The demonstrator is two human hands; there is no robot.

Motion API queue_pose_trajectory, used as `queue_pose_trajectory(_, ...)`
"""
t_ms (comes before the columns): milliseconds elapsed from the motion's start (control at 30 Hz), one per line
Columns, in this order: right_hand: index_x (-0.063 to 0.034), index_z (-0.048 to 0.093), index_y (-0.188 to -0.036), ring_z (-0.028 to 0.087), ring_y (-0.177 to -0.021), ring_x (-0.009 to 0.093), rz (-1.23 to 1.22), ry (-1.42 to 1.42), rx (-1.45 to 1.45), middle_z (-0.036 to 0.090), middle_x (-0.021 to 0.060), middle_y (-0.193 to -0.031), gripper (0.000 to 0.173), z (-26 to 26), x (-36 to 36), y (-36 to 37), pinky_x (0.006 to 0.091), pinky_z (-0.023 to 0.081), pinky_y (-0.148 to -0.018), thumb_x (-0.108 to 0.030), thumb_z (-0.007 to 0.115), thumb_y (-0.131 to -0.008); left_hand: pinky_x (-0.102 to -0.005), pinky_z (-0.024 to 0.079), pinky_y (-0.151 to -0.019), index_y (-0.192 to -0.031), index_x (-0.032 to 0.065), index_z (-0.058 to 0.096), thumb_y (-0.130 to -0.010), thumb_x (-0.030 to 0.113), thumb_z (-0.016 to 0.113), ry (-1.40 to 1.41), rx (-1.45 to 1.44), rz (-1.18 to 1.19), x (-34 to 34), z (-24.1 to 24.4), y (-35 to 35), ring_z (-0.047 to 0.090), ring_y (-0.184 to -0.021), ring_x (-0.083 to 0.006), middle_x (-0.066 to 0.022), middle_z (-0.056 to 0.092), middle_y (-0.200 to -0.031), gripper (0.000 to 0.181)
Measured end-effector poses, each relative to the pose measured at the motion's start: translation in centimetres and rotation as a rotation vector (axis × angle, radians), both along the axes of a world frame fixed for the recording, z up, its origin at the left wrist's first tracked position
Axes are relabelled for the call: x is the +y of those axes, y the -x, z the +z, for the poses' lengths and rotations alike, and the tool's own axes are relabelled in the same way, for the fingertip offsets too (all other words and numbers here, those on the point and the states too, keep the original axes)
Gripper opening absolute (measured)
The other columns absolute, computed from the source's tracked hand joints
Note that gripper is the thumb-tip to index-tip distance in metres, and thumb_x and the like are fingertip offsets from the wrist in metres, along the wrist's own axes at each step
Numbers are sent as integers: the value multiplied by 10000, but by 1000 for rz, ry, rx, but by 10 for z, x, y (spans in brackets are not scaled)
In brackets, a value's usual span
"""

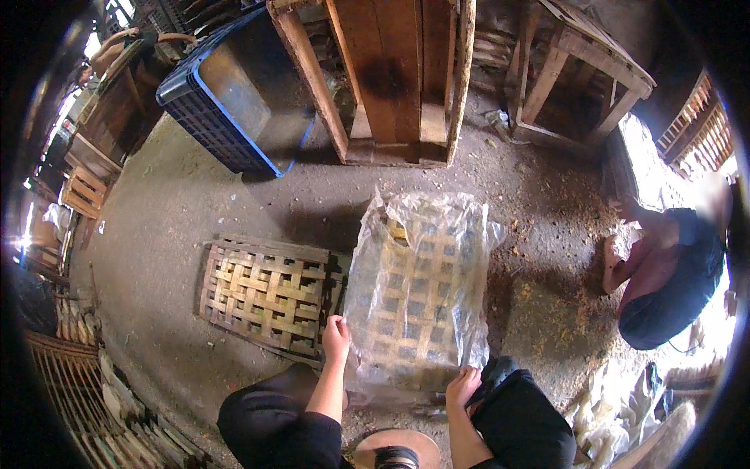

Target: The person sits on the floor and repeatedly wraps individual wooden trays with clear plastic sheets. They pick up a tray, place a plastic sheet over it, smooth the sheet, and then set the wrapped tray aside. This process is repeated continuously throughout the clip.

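Observation:
A clear plastic sheet (428, 281) is spread over a woven slatted tray (398, 231) on the floor in front of me, and the weave shows through it. Its far edge is bunched and wrinkled. My left hand (336, 340) pinches the sheet's left edge. My right hand (464, 385) has fingers closed on the near right corner, beside my dark shoe. To the left lies a second woven tray (263, 293) of pale interlaced strips in a wooden frame, apparently stacked on another; nothing covers it. What lies under the covered tray is hidden.
A blue plastic crate (199, 111) and a tall wooden frame (404, 153) stand ahead. A wooden stand (586, 88) is at far right. Another person (674, 269) crouches at the right, near crumpled plastic (615, 404). Wooden slats (140, 428) lean at lower left.

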State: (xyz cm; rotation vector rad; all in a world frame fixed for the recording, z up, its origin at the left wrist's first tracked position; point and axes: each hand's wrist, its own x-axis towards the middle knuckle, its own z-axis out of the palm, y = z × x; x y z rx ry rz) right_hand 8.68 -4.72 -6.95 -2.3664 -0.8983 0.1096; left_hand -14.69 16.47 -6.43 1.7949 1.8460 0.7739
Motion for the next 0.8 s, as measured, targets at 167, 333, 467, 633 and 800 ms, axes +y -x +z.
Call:
queue_pose_trajectory(167,4,467,-844,463,-800,369,55,-76,127,457,185,-842,99,2,-3,-9,432,368,-667,11,474,-746,-383,441,-597,-912,60,497,-859,217,495,4,-6,-92,-2,-8,14,572,-695,-314,-145,580,-722,166)
queue_pose_trajectory(333,-6,472,-874,464,-803,372,87,12,56,450,188,-859,174,8,-1,-14,423,384,-673,-3,514,-706,-329,447,-573,-890,-4,472,-893,256,422,203,-391,421,10,-52,84,551,-588,-216,-77,580,-674,265)
queue_pose_trajectory(467,-2,487,-958,460,-897,353,-53,16,-22,467,185,-942,286,16,4,-16,444,366,-751,-22,533,-677,-394,458,-704,-1100,-8,467,-857,233,468,518,37,1145,21,-68,122,564,-831,-265,-160,562,-936,342)
queue_pose_trajectory(633,35,480,-986,455,-910,348,-45,-58,103,453,192,-945,305,14,21,-17,415,375,-794,1,524,-686,-397,443,-770,-1186,73,445,-787,253,581,735,-607,1337,-33,-156,263,437,-1077,-226,-107,457,-1185,458)
queue_pose_trajectory(800,47,478,-975,454,-905,342,-150,-30,25,447,186,-944,292,10,8,-21,406,378,-792,10,515,-688,-376,437,-644,-1072,135,481,-771,281,620,759,-880,1266,1,-109,145,461,-850,-242,-85,471,-987,362)
